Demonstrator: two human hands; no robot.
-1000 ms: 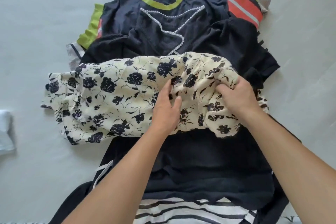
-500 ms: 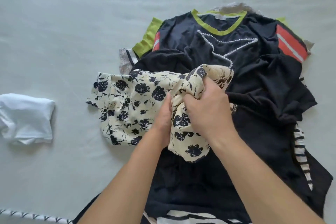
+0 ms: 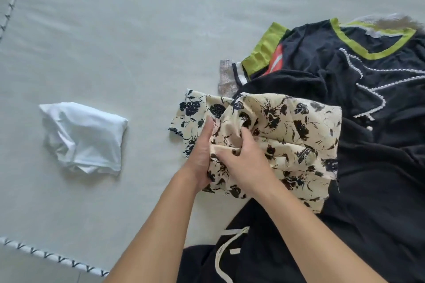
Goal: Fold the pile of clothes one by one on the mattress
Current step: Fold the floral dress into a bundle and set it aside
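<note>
Both hands bunch a cream floral garment at the left edge of the clothes pile on the mattress.

The left hand [image 3: 202,156] lies against the left side of the cream floral garment [image 3: 287,126] with its fingers straight and pressed to the cloth; its palm side is hidden, so whether anything is pinched there cannot be told. The right hand [image 3: 243,161] curls its fingers into the gathered folds and grips them, fingertips buried in fabric. The garment rests partly on the pale mattress [image 3: 115,41] and partly on the dark clothes pile [image 3: 372,167], which runs off the right and bottom edges. A navy top with lime trim [image 3: 322,53] lies at the far end, its neckline cut off at the frame edge. A folded white garment [image 3: 85,138] sits well apart to the left.
</note>
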